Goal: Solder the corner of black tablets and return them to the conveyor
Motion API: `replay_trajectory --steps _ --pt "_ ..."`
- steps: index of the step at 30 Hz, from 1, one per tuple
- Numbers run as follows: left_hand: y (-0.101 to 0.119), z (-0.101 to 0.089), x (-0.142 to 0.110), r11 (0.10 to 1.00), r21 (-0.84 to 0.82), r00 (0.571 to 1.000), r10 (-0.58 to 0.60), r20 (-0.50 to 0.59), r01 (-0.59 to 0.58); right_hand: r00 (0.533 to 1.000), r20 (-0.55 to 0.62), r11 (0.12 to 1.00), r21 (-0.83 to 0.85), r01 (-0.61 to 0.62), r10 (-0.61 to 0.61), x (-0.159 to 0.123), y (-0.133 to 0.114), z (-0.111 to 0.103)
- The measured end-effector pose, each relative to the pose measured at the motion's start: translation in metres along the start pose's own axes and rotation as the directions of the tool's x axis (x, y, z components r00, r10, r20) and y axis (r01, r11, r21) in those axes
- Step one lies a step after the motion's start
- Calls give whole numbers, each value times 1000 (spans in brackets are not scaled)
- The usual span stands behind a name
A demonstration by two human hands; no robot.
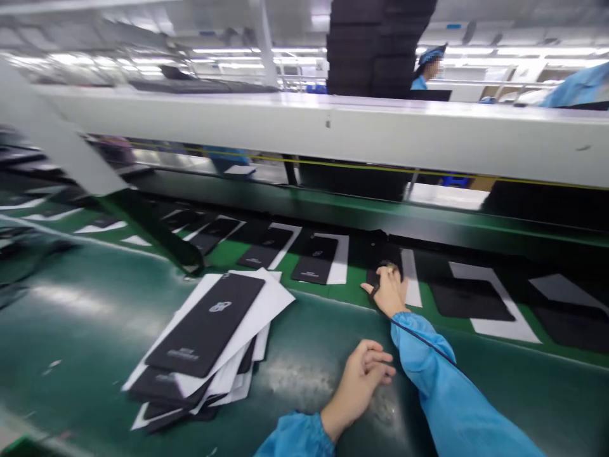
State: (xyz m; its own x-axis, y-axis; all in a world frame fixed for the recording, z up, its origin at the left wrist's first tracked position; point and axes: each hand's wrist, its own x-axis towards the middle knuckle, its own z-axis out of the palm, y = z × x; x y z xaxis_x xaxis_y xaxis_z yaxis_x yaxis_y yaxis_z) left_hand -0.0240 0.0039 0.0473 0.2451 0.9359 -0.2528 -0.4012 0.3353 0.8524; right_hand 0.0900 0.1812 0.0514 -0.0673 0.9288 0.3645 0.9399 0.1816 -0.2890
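My right hand [391, 291] reaches forward onto the green belt, its thumb spread to the left and its fingers over a dark panel [378, 249] beside a white sheet [412, 277]. A dark band and cord run along that hand and sleeve. I cannot make out the small thing at its fingertips. My left hand [356, 384] hovers above the green tabletop, fingers loosely bent and apart, with nothing in it. To its left lies an uneven stack of black panels [207, 324] and white sheets [273, 295]; the top panel bears a pale logo and small print.
Black panels [314, 259] paired with white sheets lie in a row along the green belt [352, 293]. A white beam [304, 124] crosses above it, and a slanted post [143, 219] stands at left. Dark stacked material [375, 47] rises behind; a person in blue [421, 81] is beyond.
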Motion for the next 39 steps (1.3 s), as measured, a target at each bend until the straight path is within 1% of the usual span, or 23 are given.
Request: replay_trajectory --steps 3,5,8,10,12,14,16,18,20,22,24,25,27,28,29,30,31,33,35,36,37,39 --pt "-5 2 1 999 -41 1000 12 -14 -12 997 60 998 -24 -52 53 -2 -6 4" --pt "-10 2 2 998 -58 999 19 -27 -20 993 87 997 -31 -77 79 -2 -5 1" --pt "-18 2 4 996 -79 999 25 -41 -28 988 115 995 -15 -103 104 -1 3 -13" --pt "-21 2 5 995 -92 998 21 -55 -27 984 123 992 5 -127 126 0 13 -25" --pt "-22 1 7 995 -101 998 13 -66 -19 978 103 983 0 -181 180 1 26 -37" --pt "-20 2 7 995 -96 998 7 -67 -13 969 29 969 16 -247 246 2 40 -50" --pt "-15 3 6 997 -74 998 8 -67 -13 949 -109 948 150 -279 297 3 52 -63" --pt "-10 3 5 999 -44 997 12 -70 -15 907 -261 913 333 -235 329 2 62 -79" --pt "-6 1 5 999 -25 997 23 -67 -25 874 -357 901 395 -180 331 0 72 -95" --pt "-2 -3 8 998 -12 996 66 -63 -67 859 -409 904 405 -133 310 -8 82 -111" --pt "3 -8 10 988 17 983 153 -101 -152 860 -427 899 432 -77 279 -23 89 -127" --pt "6 -10 11 979 39 968 205 -143 -201 867 -424 891 451 -49 262 -33 91 -134" --pt "13 -13 12 954 88 923 298 -244 -285 895 -388 868 496 1 220 -55 92 -144" --pt "16 -14 11 946 104 901 324 -288 -306 912 -361 855 518 22 195 -66 92 -147" --pt "19 -14 11 944 107 889 329 -318 -311 928 -332 844 534 39 168 -77 91 -149" --pt "22 -14 10 950 96 889 313 -333 -299 946 -292 830 556 50 139 -87 90 -149" --pt "24 -13 9 960 76 903 279 -328 -269 964 -240 807 588 55 110 -97 88 -148" --pt "26 -11 6 983 35 945 182 -271 -180 992 -115 744 668 37 54 -112 87 -144" --pt "26 -8 3 995 26 974 100 -204 -97 1000 -6 681 732 -3 11 -123 86 -139" --pt "26 -6 2 997 28 981 72 -178 -68 1000 21 668 744 -17 2 -126 87 -137" --pt "27 -5 1 998 29 986 53 -160 -49 1000 22 676 737 -18 3 -129 88 -136" --pt "27 -2 0 1000 20 989 26 -143 -24 1000 -26 719 695 15 5 -131 91 -136"
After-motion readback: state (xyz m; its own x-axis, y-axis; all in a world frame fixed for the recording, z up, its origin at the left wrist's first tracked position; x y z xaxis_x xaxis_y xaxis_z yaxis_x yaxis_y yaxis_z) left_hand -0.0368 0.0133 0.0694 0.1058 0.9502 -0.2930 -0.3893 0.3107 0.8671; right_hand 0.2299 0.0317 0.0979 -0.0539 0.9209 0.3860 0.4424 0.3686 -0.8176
